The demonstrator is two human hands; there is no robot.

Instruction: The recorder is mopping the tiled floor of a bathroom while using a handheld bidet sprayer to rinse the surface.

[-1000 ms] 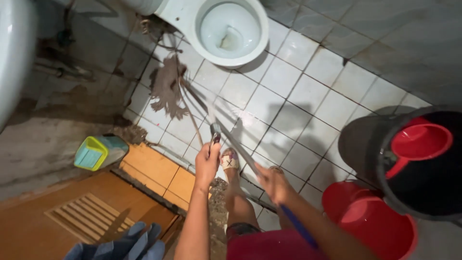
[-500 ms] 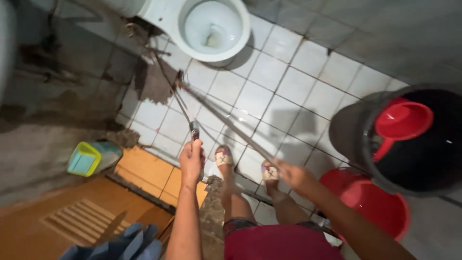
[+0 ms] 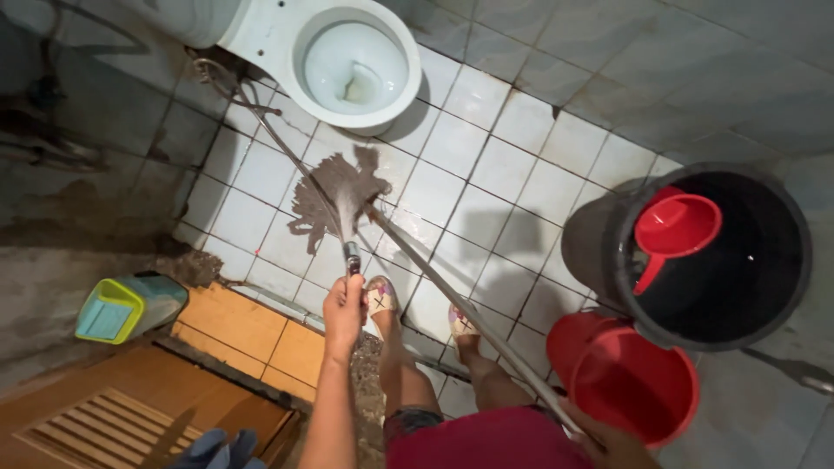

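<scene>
The spray nozzle (image 3: 352, 258) sits in my left hand (image 3: 345, 306), grip wrapped tight around it, its hose (image 3: 261, 126) trailing back toward the wall beside the toilet (image 3: 326, 54). It points at the mop head (image 3: 334, 198), spread flat and wet on the white floor tiles (image 3: 504, 165) just in front of the toilet. The mop pole (image 3: 460, 317) slants back to my right hand (image 3: 612, 445) at the bottom edge; it seems closed on the pole, though the view cuts it off. My 2 sandalled feet (image 3: 380, 297) straddle the pole. To the right stand a black bucket (image 3: 764, 269) holding a red dipper (image 3: 673, 227) and a red bucket (image 3: 630, 382).
</scene>
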